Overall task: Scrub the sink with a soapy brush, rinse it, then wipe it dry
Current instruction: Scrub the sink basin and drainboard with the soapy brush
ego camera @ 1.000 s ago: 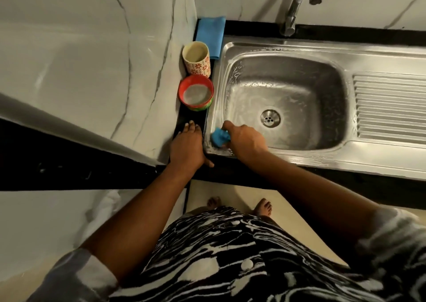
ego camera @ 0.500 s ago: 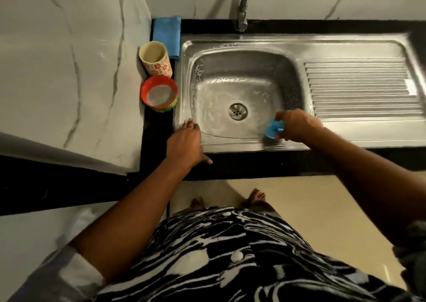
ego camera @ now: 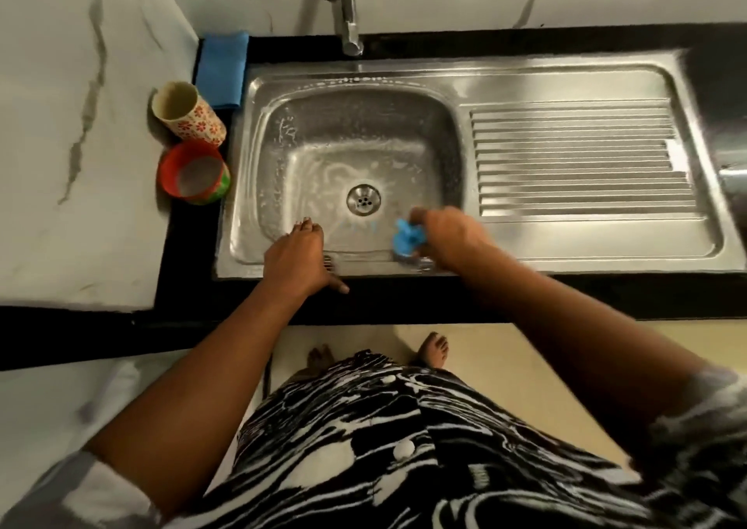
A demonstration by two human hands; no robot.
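The right hand [ego camera: 454, 237] has its fingers curled around a small blue brush [ego camera: 407, 239] and grips it firmly. The brush stands on the front rim of the stainless steel sink [ego camera: 404, 71], at the near right corner of the basin, and its lower part is blurred, so I cannot tell the bristles clearly. The left hand [ego camera: 297, 259] lies palm down on the same front rim, to the left of the brush and apart from it. Its fingers are straight and together and hold nothing; the fingertips reach over the edge toward the basin, and the thumb points to the right along the black tabletop [ego camera: 188, 253]. The floor of the basin shows pale soapy streaks around the round drain [ego camera: 364, 201]. The ribbed drainboard [ego camera: 574, 156] is the right part of the sink. A metal faucet [ego camera: 348, 23] stands behind the basin at the marble wall. On the tabletop left of the sink there are a cup with red flowers [ego camera: 192, 114], tilted against the wall, just beside it a red-rimmed bowl [ego camera: 194, 175], and behind them a folded blue cloth [ego camera: 222, 69]. Below, a black and white patterned garment [ego camera: 364, 447] and two bare feet on the floor are visible.
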